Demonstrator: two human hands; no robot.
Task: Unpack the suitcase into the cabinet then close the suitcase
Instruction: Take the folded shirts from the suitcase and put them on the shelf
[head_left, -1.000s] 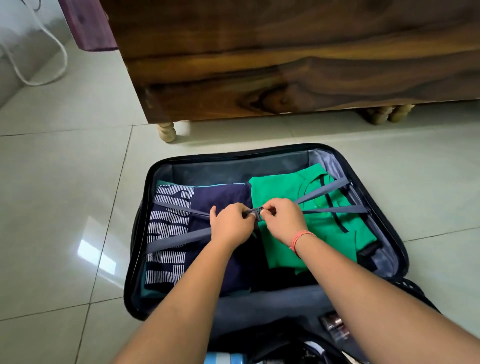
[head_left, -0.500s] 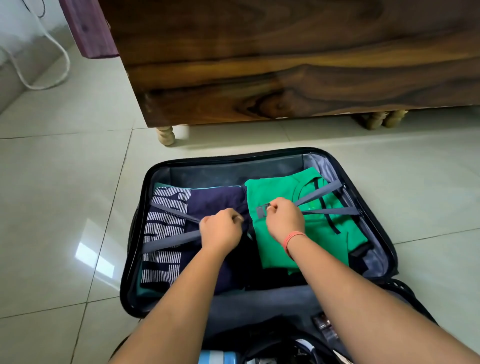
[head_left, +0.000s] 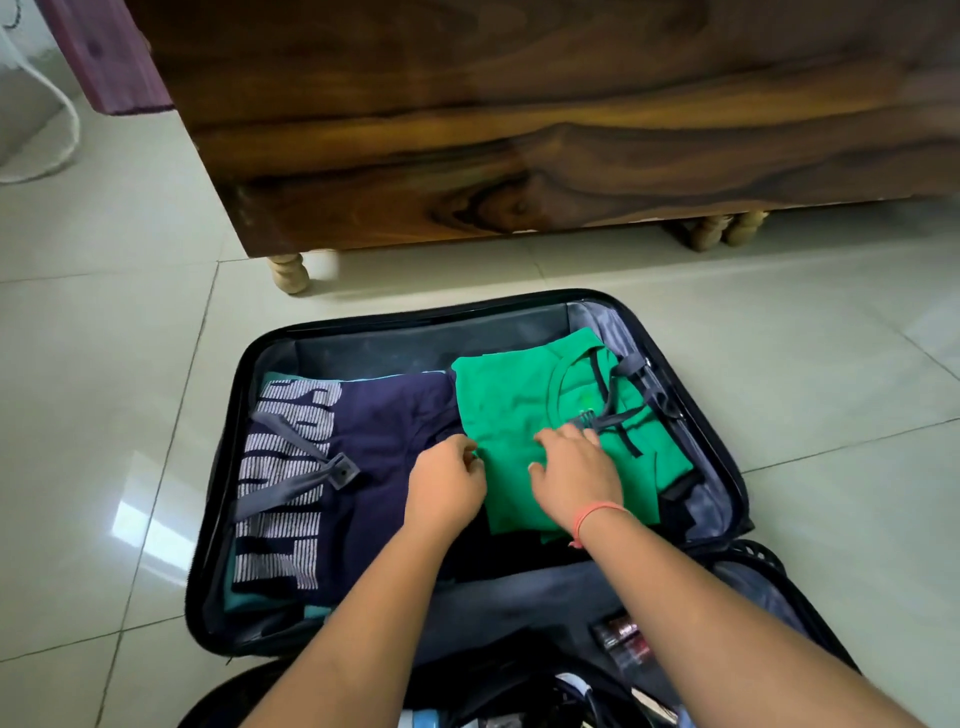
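Right hand (head_left: 576, 475) lies open, fingers spread on the green shirt (head_left: 509, 405); left hand (head_left: 447, 491) curls at its edge, and we cannot tell if it is pinching. Straps (head_left: 342, 470) unbuckled, suitcase (head_left: 415, 316) open before the cabinet (head_left: 519, 130); we judge unpacking barely begun: next, both hands under the shirt.

Lit softly and evenly, bright throughout. Glaring white on the glossy floor (head_left: 140, 525) at left. Shadowed thinly beneath the cabinet (head_left: 519, 130), more deeply inside the suitcase (head_left: 415, 343). Bowed at the frame edges by the wide lens. Smeared at upper right, slightly motion-blurred at the left hand (head_left: 447, 488) and right hand (head_left: 576, 473), otherwise sharp.
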